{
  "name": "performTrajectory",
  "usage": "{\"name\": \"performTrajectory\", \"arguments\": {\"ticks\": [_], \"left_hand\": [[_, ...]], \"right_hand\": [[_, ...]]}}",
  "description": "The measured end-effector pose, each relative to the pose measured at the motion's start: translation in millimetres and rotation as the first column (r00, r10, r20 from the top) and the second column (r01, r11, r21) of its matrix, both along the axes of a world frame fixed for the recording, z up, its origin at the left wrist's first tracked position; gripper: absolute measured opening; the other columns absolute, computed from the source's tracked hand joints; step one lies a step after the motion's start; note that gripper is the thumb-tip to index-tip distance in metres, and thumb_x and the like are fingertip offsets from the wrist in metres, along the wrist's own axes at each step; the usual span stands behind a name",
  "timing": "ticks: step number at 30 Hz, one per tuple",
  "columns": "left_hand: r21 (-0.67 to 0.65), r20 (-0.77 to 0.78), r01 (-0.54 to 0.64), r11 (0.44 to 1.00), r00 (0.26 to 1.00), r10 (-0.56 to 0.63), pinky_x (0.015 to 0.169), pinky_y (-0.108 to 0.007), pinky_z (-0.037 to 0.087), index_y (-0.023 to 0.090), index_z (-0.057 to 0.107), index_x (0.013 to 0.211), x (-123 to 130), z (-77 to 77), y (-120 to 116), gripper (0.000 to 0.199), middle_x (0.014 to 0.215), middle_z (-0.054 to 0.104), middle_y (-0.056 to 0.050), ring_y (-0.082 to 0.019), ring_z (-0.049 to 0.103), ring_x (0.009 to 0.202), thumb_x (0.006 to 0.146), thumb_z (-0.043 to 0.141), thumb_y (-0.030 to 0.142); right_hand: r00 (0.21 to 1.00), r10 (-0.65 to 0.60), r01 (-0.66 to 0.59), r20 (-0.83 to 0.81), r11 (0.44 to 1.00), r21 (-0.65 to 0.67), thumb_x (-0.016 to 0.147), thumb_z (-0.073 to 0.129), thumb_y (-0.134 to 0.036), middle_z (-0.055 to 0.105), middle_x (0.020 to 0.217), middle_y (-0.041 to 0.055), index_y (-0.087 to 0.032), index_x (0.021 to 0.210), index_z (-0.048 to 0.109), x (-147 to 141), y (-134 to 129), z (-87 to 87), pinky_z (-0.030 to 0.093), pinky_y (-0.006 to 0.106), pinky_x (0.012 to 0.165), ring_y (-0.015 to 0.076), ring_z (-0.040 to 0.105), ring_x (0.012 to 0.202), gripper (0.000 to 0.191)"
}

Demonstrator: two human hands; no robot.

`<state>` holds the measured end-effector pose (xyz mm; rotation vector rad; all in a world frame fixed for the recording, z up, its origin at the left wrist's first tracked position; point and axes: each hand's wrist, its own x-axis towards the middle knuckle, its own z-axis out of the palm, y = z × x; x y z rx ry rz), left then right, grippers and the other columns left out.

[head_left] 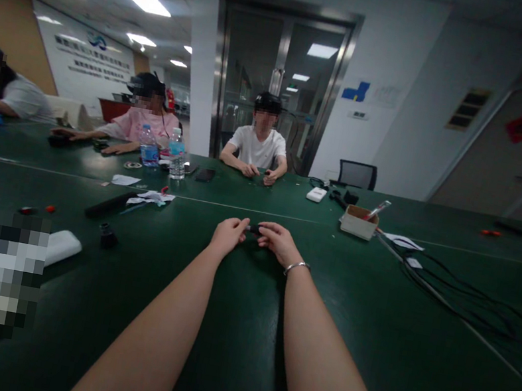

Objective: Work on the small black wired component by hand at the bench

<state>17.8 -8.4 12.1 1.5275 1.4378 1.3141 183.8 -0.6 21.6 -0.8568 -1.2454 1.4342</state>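
Over the green table (248, 328), my two hands meet in front of me. My left hand (227, 237) is closed, pinching the left, greyish end of a small black object (254, 228) between thumb and fingertips. From the other side, the closed fingers of my right hand (281, 243) grip the black end of the same object. Its exact kind is too small to make out, and the fingertips cover part of it. A silver bracelet (297, 267) circles my right wrist.
To the left are a small black fitting (107, 235), a long black case (110, 204) and crumpled papers (152, 198). Water bottles (178, 155) stand farther back. On the right are a small box (358, 222) and black cables (466, 292). A person (258, 144) sits opposite; others sit left.
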Motion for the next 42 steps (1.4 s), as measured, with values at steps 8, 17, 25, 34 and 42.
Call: {"name": "performTrajectory", "arguments": {"ticks": [8,17,25,34,42], "left_hand": [[0.044,0.197,0.128,0.991,0.971,-0.134,0.055,-0.021,0.044,0.014,0.062,0.088,0.0,5.0,-4.9,0.022,0.070,0.064,-0.003,-0.012,0.060,0.063,0.073,0.066,0.029],[0.074,0.240,0.096,0.993,0.964,-0.111,0.055,-0.021,0.045,0.015,0.063,0.088,-1.2,5.1,-3.8,0.027,0.073,0.064,-0.003,-0.013,0.060,0.067,0.069,0.070,0.033],[0.078,0.306,0.131,0.988,0.940,-0.149,0.054,-0.022,0.043,0.013,0.064,0.084,-2.3,1.7,1.9,0.029,0.066,0.063,-0.002,-0.011,0.057,0.059,0.066,0.071,0.035],[0.102,0.264,0.096,0.990,0.957,-0.120,0.057,-0.023,0.044,0.015,0.065,0.088,-4.7,1.4,-0.1,0.030,0.073,0.065,-0.004,-0.013,0.059,0.066,0.065,0.071,0.035],[0.095,0.283,0.141,0.985,0.945,-0.162,0.056,-0.022,0.042,0.014,0.066,0.087,-4.3,0.4,2.9,0.028,0.067,0.062,-0.002,-0.011,0.056,0.061,0.067,0.069,0.033]], "right_hand": [[0.999,-0.032,0.032,-0.014,0.999,-0.039,0.077,0.067,-0.014,0.068,0.064,0.0060,-0.011,0.088,0.062,-1.1,-0.3,0.4,0.051,0.017,0.047,0.0081,0.060,0.048,0.013],[1.000,-0.006,0.006,-0.006,1.000,-0.015,0.073,0.068,-0.009,0.067,0.064,0.0028,-0.012,0.088,0.061,0.4,-2.0,1.2,0.053,0.017,0.048,0.0084,0.062,0.050,0.016],[1.000,-0.011,0.011,0.004,1.000,-0.009,0.068,0.069,-0.006,0.065,0.060,-0.0004,-0.013,0.087,0.060,0.6,2.1,-1.9,0.053,0.016,0.050,0.0081,0.062,0.049,0.022],[1.000,-0.004,0.004,0.017,1.000,0.013,0.067,0.069,-0.005,0.065,0.061,-0.0003,-0.014,0.088,0.060,1.1,3.6,-4.3,0.054,0.018,0.051,0.0087,0.063,0.051,0.025],[1.000,-0.009,0.008,0.011,1.000,0.022,0.067,0.067,-0.003,0.065,0.062,-0.0008,-0.015,0.087,0.060,0.6,7.1,-7.6,0.055,0.018,0.052,0.0090,0.063,0.052,0.025]]}}
